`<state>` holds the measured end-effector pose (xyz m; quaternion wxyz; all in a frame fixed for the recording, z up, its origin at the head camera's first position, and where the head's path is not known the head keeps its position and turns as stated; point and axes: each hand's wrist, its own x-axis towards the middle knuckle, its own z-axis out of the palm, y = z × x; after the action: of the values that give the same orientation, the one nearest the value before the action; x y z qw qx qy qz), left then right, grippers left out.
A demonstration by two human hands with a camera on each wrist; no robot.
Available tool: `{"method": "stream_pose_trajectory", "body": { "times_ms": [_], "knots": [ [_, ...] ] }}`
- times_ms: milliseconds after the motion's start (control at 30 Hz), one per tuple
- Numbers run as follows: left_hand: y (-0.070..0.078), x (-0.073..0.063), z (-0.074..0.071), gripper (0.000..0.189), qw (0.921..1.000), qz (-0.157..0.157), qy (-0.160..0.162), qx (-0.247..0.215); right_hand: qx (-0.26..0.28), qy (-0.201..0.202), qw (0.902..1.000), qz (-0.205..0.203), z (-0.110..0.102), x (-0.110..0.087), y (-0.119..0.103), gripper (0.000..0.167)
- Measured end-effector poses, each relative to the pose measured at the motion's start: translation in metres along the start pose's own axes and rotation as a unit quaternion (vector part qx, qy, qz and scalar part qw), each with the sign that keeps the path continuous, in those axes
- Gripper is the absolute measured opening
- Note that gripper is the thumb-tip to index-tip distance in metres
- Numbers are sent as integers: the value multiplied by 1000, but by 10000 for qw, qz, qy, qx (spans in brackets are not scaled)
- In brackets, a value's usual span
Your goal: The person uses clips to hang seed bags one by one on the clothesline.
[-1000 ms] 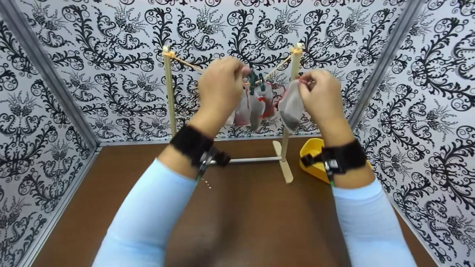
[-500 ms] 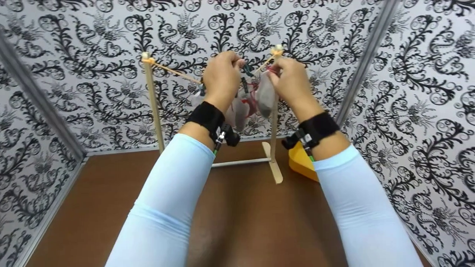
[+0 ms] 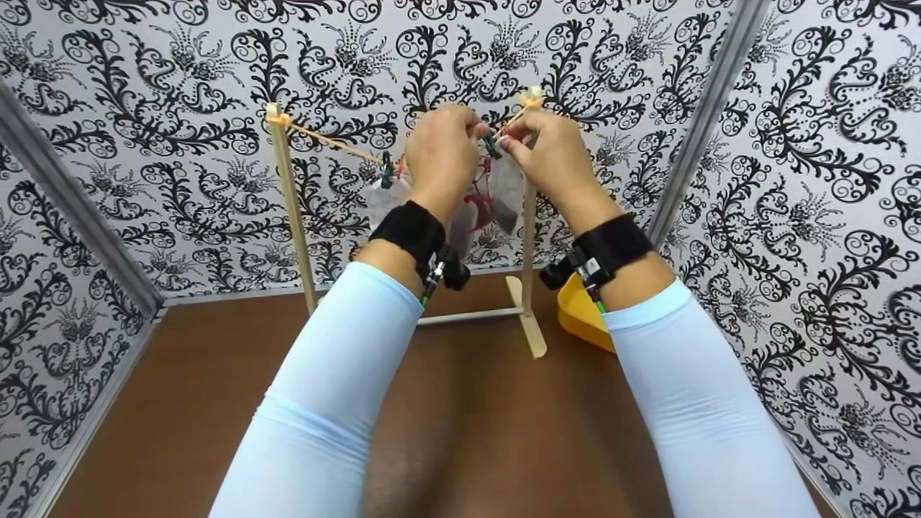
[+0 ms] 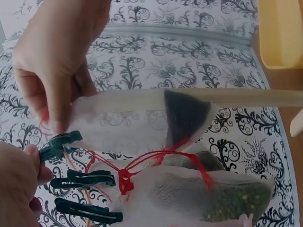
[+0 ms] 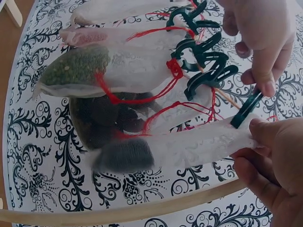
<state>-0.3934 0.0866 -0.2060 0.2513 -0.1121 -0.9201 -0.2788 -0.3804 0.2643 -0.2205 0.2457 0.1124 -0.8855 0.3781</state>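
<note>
My left hand pinches a dark green clothespin between thumb and fingers. With my right hand I grip the top end of a white mesh drawstring bag that has dark contents at its bottom. The clothespin's tip meets the bag's upper edge by the cord; whether it clamps the cloth I cannot tell. Beside it, several other mesh bags with red drawstrings hang from the cord, among them one with green contents and one with dark, rounded pieces. More green clothespins sit along the cord.
An orange cord runs between a left wooden post and a right wooden post. A white rod joins them low down. The yellow tray stands right of the stand on the brown table, partly behind my right forearm.
My right hand has brought the mesh bag leftward to the cord, close to my left hand. The clothespin in my left hand now meets the bag's top. The head view has shifted too.
</note>
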Motion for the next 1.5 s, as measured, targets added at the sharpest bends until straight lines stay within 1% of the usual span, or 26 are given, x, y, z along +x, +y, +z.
{"method": "stream_pose_trajectory", "body": {
  "times_ms": [133,233,400,567,733,933,1000,1133,1200,1400,1500],
  "knots": [
    [-2,-3,2,27,9993,211,73,288,266,-141,9995,90,0,-1,1,19],
    [-2,-3,2,28,9991,291,25,319,364,-164,9990,180,2,-1,1,19],
    [0,-4,3,26,9990,325,69,288,411,0,9991,120,4,-1,2,17],
    [0,-6,5,29,9991,279,58,315,498,165,9984,217,3,-2,4,17],
    [1,-7,4,27,9993,259,47,269,695,114,9972,265,1,-4,5,16],
    [1,-7,4,27,9992,293,117,239,1032,21,9939,378,0,-6,4,15],
    [0,-8,5,28,9990,324,153,264,1039,-54,9938,398,0,-7,4,15],
    [-1,-10,6,31,9980,406,164,455,958,-162,9945,398,0,-7,7,17],
    [-1,-12,5,34,9978,393,88,534,885,-154,9952,380,0,-7,8,18],
    [-1,-14,0,45,9971,121,-478,582,772,-88,9963,361,2,-8,9,19],
    [-1,-16,-4,49,9964,109,-639,554,791,-119,9959,415,3,-9,10,20]
  ]
}}
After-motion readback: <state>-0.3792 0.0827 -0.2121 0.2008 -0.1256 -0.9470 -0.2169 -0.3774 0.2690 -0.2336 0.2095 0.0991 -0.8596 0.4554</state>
